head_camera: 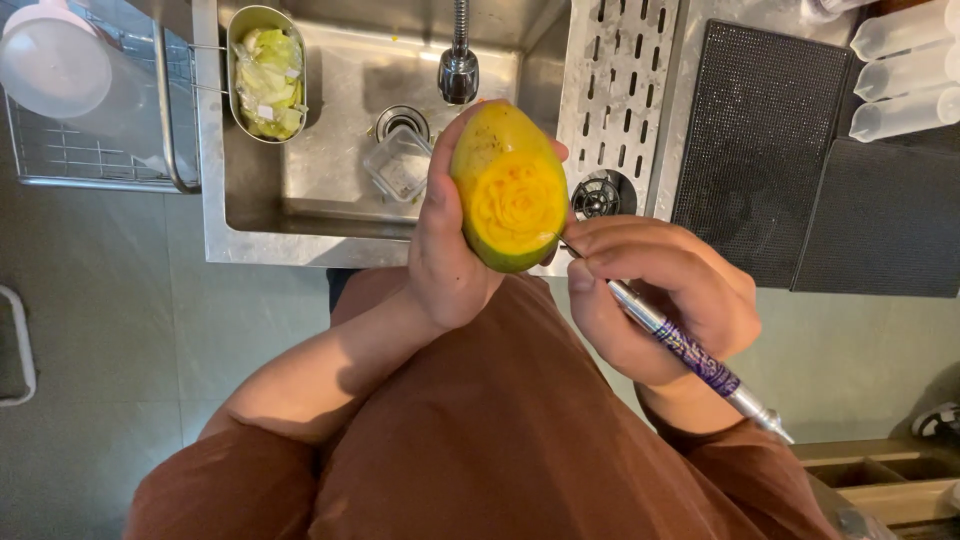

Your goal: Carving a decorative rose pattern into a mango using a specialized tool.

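My left hand [445, 255] grips a yellow-green mango [507, 185] upright in front of the sink, thumb side toward me. A rose-like pattern is cut into its peeled yellow face. My right hand [660, 295] holds a slim carving knife [690, 355] with a silver and purple patterned handle. Its thin blade points left and touches the mango's lower right edge.
A steel sink [330, 215] lies behind the mango, with a tap [459, 60], a clear plastic tub [400, 165] and an oval metal strainer of green peelings [266, 72]. A wire rack with a white lid [60, 70] is left; black mats [760, 140] and clear cups [905, 75] right.
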